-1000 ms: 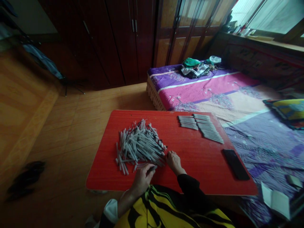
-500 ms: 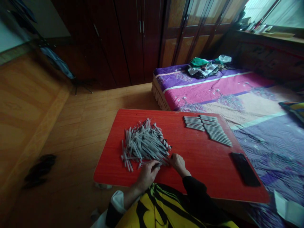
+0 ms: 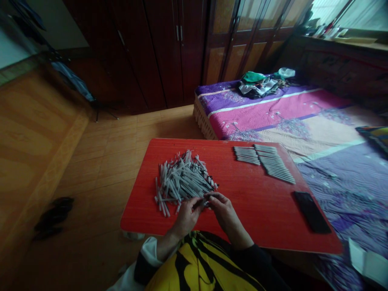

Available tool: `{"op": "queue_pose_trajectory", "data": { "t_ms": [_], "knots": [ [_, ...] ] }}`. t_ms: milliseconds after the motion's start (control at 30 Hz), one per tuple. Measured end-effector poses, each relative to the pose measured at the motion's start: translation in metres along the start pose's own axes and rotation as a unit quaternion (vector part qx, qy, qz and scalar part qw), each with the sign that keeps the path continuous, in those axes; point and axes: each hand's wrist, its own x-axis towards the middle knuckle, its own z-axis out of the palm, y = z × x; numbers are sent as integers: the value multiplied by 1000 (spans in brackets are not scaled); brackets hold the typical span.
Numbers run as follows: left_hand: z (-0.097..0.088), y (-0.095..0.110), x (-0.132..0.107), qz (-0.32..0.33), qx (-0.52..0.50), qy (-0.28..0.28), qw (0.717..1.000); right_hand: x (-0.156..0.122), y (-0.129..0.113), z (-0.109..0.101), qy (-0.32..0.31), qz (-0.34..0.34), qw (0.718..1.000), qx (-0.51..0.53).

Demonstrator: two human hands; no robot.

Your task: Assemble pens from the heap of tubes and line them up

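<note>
L hand: at near edge of the stick pile, fingers bent, thumb & fingers closed on a small dark piece; too small to say what.
R hand: fingers bent, tips meeting the L ones at that same piece; can't tell if it grips or just touches.
Dark piece: at the fingertips, by near R part of the pile, in front of the person's waist.
Stick pile: thin grey-white pen-like sticks, some w/ dark bits, lying every which way on L half of table, just beyond both hands; a few stick out at near L side.
Short row: similar sticks laid side by side, far R part of table, well apart from the pile.
Long row: more of same, neatly lined up, just R of short row.
Phone: black slab, prob. a phone, flat nr R edge of table.
Table: red top, rounded corners; bears all the above.
Bed: beyond & R of table, purple/pink/cream cover.
Clothes: heaped on bed's far end, green & white bits showing.
Wardrobe: dark wood, doors shut, at back.
</note>
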Motion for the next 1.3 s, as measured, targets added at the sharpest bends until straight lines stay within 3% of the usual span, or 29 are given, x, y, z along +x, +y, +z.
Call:
{"op": "queue_pose_trajectory", "data": {
  "t_ms": [300, 800, 1067, 1300],
  "knots": [
    [2, 3, 0, 7, 11, -7, 1000, -2, 4, -4, 6, -5, 1000, 18],
    [6, 11, -3, 20, 103, 9, 994, 0, 8, -20, 4, -63, 996, -69],
    [6, 15, -2, 30, 93, 10, 995, -1, 4, -18, 0, -69, 995, -75],
    [3, 7, 0, 55, 159, 25, 985, -2, 3, -14, -7, -103, 984, -147]
  ]
}}
